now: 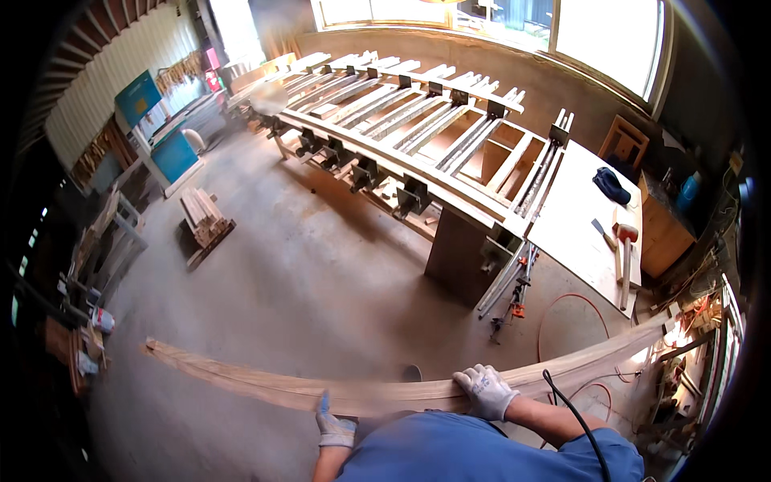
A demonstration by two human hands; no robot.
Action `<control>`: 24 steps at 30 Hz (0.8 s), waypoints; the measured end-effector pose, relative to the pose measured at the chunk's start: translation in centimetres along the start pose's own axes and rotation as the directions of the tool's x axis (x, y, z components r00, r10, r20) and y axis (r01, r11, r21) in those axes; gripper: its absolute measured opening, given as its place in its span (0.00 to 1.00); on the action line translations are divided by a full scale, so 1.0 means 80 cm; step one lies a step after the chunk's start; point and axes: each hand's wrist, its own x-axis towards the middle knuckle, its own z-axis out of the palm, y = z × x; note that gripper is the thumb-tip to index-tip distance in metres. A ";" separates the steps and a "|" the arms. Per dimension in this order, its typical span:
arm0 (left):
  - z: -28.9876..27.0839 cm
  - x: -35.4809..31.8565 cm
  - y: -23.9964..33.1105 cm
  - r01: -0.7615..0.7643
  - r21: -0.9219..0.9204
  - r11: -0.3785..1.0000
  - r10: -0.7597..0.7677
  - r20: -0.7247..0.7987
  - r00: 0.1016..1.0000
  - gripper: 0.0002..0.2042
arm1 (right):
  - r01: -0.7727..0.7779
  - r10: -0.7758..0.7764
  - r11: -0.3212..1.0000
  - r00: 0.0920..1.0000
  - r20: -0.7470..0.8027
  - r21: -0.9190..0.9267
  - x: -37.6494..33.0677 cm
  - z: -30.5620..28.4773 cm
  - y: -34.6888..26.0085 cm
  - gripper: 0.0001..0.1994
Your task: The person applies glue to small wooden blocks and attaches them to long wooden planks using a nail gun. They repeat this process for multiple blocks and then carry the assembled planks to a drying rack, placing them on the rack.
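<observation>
A long pale wooden beam (241, 377) spans the view in front of my body, bowed by the lens. My left hand (336, 429), in a white and blue work glove, grips its near edge, thumb up against the side; the other fingers are hidden under the wood. Over the top of the beam, right of my body, my gloved right hand (487, 392) is closed with its fingers curled across the far edge. A black cable (580, 419) hangs down across the beam close to my right forearm.
A long clamping rack (385, 149) with several metal bars stands ahead. On the panel at its right lie a mallet (626, 245), a flat-bladed tool (602, 233) and a dark cap (612, 185). Stacked wood strips (204, 217) sit on the floor at left; a red hose (554, 302) curves at right.
</observation>
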 end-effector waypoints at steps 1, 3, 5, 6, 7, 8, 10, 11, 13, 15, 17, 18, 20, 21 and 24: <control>0.024 0.022 0.004 -0.009 0.015 1.000 0.009 0.013 1.000 0.28 | 0.002 -0.002 1.000 1.000 -0.022 0.008 0.026 -0.023 0.007 0.37; 0.064 0.049 0.024 0.070 0.051 0.996 -0.069 -0.016 0.998 0.28 | 0.025 -0.025 1.000 0.998 -0.053 -0.004 0.063 -0.044 0.019 0.36; 0.093 0.091 0.031 0.015 0.032 0.999 -0.016 0.019 1.000 0.28 | 0.017 -0.021 0.999 0.991 -0.132 -0.027 0.096 -0.067 0.032 0.36; 0.110 0.115 0.034 -0.008 0.027 1.000 0.007 0.040 0.999 0.29 | 0.006 -0.012 0.999 0.984 -0.175 -0.037 0.110 -0.078 0.037 0.36; 0.129 0.135 0.037 -0.062 0.080 0.995 0.059 0.038 0.998 0.30 | -0.007 -0.002 0.998 0.988 -0.154 -0.058 0.126 -0.087 0.048 0.35; 0.144 0.159 0.075 0.072 0.108 0.992 -0.074 0.017 0.997 0.27 | 0.042 -0.054 0.998 0.963 -0.264 -0.053 0.171 -0.098 0.051 0.34; 0.216 0.161 0.100 0.143 0.225 0.964 -0.189 0.197 0.962 0.33 | 0.049 -0.067 0.996 0.955 -0.287 -0.069 0.234 -0.102 0.066 0.34; 0.208 0.205 0.116 0.096 0.222 0.970 -0.133 0.162 0.978 0.32 | 0.048 -0.058 0.998 0.938 -0.340 -0.040 0.265 -0.109 0.069 0.32; 0.237 0.281 0.139 0.049 0.214 0.976 -0.082 0.151 0.985 0.32 | -0.025 0.010 0.999 0.958 -0.287 -0.048 0.322 -0.132 0.070 0.29; 0.306 0.325 0.165 0.050 0.222 0.974 -0.087 0.159 0.983 0.33 | -0.075 0.053 0.995 0.950 -0.308 -0.059 0.372 -0.161 0.075 0.30; 0.359 0.376 0.199 0.044 0.236 0.971 -0.089 0.182 0.979 0.33 | -0.105 0.082 0.993 0.936 -0.343 -0.047 0.424 -0.187 0.073 0.31; 0.382 0.399 0.213 0.039 0.237 0.971 -0.086 0.190 0.978 0.33 | -0.123 0.102 0.992 0.930 -0.354 -0.036 0.449 -0.199 0.072 0.32; 0.423 0.441 0.239 0.014 0.239 0.971 -0.069 0.221 0.973 0.31 | -0.164 0.143 0.986 0.922 -0.359 -0.027 0.505 -0.227 0.069 0.34; 0.439 0.469 0.249 -0.002 0.232 0.973 -0.059 0.256 0.965 0.30 | -0.187 0.165 0.982 0.921 -0.353 -0.028 0.528 -0.248 0.067 0.34; 0.498 0.529 0.286 0.021 0.251 0.968 -0.086 0.254 0.963 0.28 | -0.201 0.178 0.980 0.887 -0.427 -0.008 0.588 -0.290 0.062 0.41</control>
